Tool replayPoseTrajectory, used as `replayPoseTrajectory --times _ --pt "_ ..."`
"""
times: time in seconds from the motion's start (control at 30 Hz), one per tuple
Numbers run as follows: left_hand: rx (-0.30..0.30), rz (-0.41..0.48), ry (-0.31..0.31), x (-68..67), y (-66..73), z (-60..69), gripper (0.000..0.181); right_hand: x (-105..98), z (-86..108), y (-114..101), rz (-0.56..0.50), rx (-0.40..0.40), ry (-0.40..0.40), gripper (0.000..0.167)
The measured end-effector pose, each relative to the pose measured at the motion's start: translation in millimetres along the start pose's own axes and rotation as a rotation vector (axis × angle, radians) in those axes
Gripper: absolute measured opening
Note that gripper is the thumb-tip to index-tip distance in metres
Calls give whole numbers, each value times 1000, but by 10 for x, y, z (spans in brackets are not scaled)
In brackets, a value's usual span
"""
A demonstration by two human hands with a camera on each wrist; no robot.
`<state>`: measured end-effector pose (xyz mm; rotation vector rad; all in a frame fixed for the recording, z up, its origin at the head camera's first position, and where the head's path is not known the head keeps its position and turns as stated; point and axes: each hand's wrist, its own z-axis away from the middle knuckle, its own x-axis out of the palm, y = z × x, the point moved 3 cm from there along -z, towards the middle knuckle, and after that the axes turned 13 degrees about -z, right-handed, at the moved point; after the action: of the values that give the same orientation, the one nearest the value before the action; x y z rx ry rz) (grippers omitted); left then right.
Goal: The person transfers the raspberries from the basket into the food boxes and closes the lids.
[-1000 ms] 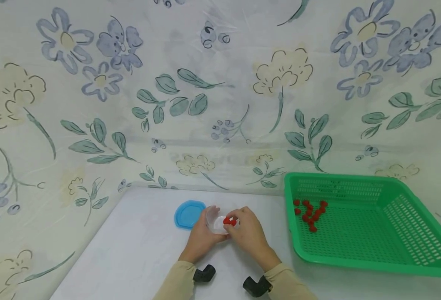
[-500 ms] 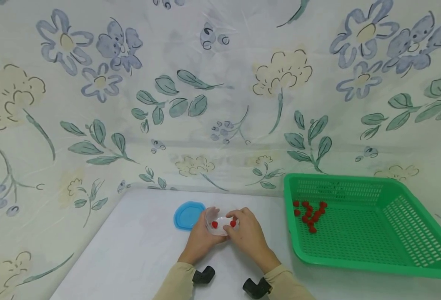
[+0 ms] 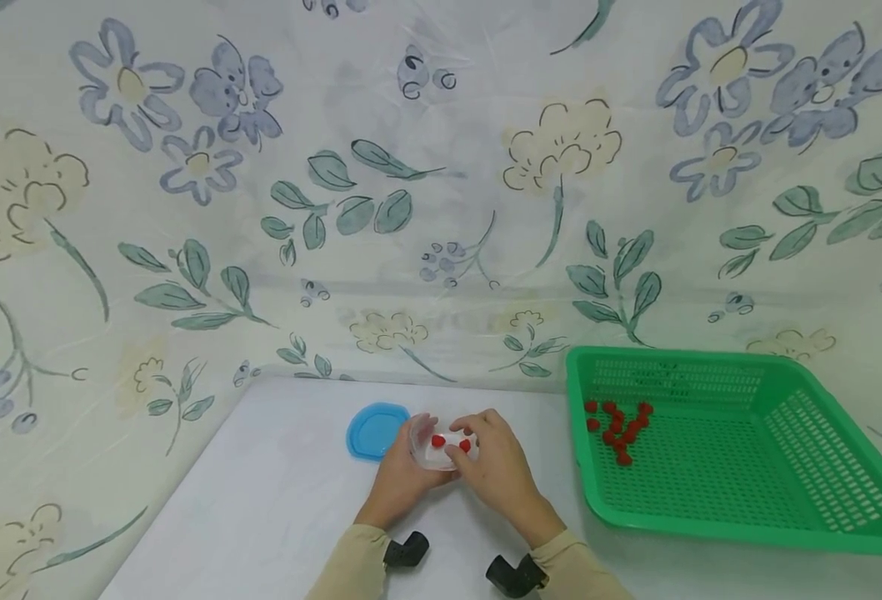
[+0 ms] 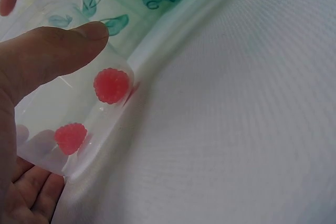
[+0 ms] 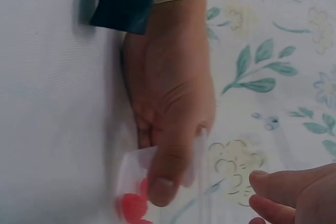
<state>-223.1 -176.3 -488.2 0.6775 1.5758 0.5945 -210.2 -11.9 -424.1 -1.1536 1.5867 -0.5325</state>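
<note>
A pale floral sheet (image 3: pixel 463 200), printed with blue flowers and green leaves, hangs as the backdrop, and a white table (image 3: pixel 276 508) lies in front of it. Near the table's far side, the left hand (image 3: pixel 399 479) grips a clear container (image 4: pixel 52 103), its thumb pressed along the outer wall and its other fingers wrapped round the far side. The container's axis, from base to mouth, rises from the table, with the open mouth uppermost, toward the right hand (image 3: pixel 497 457). Whether its base touches the table is hard to say from these angles. Two red raspberries (image 4: pixel 111 85) rest apart inside it, at the base end. The right hand bends over the mouth with thumb and fingers parted, and nothing shows between them.

A blue lid (image 3: pixel 376 432) lies flat on the table, just beyond and to the left of the left hand. On the right stands a green basket (image 3: pixel 719 450), its long axis running side to side, with a cluster of more red berries (image 3: pixel 617 427) at its left end. Both sleeves (image 3: pixel 354 562) are beige, and each wrist carries a black mount (image 3: pixel 407 550).
</note>
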Motion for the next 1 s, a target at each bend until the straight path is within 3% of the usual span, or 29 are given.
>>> replayPoseTrajectory --times 0.43,1.0 --pt "-12 39 -9 -4 6 -7 100 -275 26 -281 -82 -98 29 20" --pt "-33 41 -17 12 0 -20 97 -802 -1 -388 -34 -29 101 23"
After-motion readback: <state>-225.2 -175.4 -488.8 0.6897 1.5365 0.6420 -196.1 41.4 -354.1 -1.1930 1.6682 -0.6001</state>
